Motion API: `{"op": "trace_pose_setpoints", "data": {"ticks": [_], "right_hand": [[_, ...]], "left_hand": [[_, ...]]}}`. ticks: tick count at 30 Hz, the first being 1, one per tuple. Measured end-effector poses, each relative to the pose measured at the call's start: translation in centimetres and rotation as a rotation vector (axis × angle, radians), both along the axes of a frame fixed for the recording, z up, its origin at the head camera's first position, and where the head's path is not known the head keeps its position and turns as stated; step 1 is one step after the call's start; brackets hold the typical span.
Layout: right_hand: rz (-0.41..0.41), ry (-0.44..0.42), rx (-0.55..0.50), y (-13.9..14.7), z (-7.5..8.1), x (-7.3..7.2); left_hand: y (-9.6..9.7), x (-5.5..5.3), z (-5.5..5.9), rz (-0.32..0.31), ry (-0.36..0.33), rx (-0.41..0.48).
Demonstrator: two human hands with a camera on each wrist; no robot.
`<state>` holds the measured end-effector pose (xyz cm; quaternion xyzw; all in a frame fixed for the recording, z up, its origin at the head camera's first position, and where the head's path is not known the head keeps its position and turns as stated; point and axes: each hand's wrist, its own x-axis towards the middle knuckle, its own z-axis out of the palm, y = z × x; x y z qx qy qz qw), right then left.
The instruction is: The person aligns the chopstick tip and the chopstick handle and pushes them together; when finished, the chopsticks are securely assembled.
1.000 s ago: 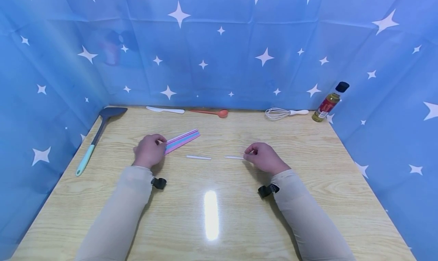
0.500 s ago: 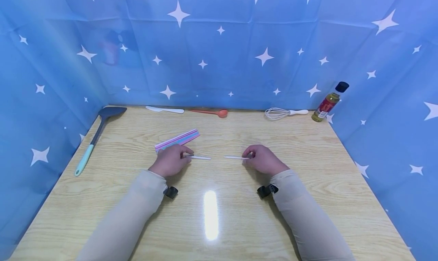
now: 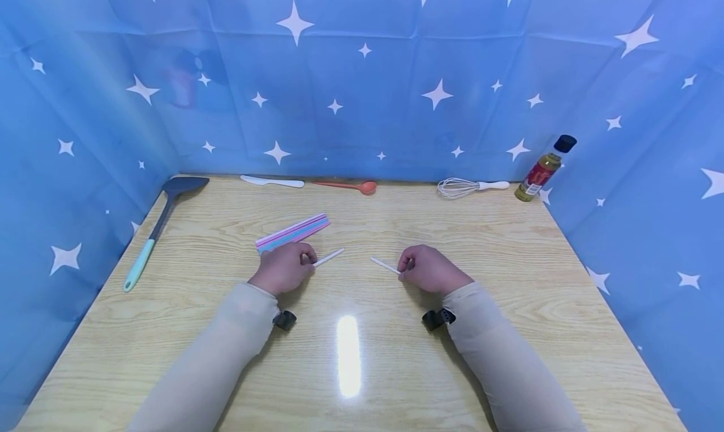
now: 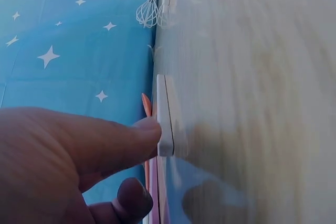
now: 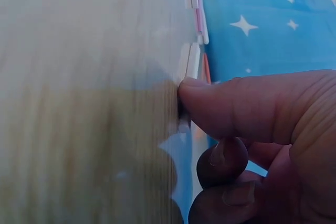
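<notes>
In the head view my left hand [image 3: 285, 267] pinches the near end of a short, thin white stick [image 3: 330, 256], which slants up to the right. The left wrist view shows my thumb against the end of that stick [image 4: 164, 106], low over the table. My right hand [image 3: 431, 268] pinches the right end of a second white stick [image 3: 384, 265], which slants up to the left. In the right wrist view my thumb covers part of this stick [image 5: 193, 60]. The free ends face each other with a gap between. Just behind my left hand lie pink, blue and white strips [image 3: 294, 231].
On the wooden table [image 3: 396, 369], a dark spatula [image 3: 161, 221] with a mint handle lies left. Along the back are a white knife [image 3: 273, 182], an orange spoon [image 3: 356, 187], a whisk [image 3: 469, 187] and a bottle [image 3: 540, 175]. Blue star-patterned curtains [image 3: 362, 92] border the table.
My left hand has moved right from the strips to the left white stick. Both sticks have turned from nearly level to slanted. My right hand has shifted slightly toward me.
</notes>
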<state>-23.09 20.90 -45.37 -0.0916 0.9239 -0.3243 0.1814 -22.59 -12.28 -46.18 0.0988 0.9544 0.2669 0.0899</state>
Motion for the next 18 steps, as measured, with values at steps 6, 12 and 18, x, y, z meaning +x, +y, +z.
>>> {"op": "trace_pose_setpoints", "data": {"ticks": [6,12,18], "right_hand": [[0.035,0.009,0.043,-0.30,0.24,0.10],[0.072,0.028,0.091,-0.45,0.32,0.12],[0.126,0.110,0.089,-0.53,0.38,0.22]], "left_hand": [[0.40,-0.06,-0.25,0.043,-0.004,-0.015],[0.34,-0.07,-0.09,0.073,-0.023,-0.021],[0.20,0.20,0.16,0.040,-0.009,0.007]]}}
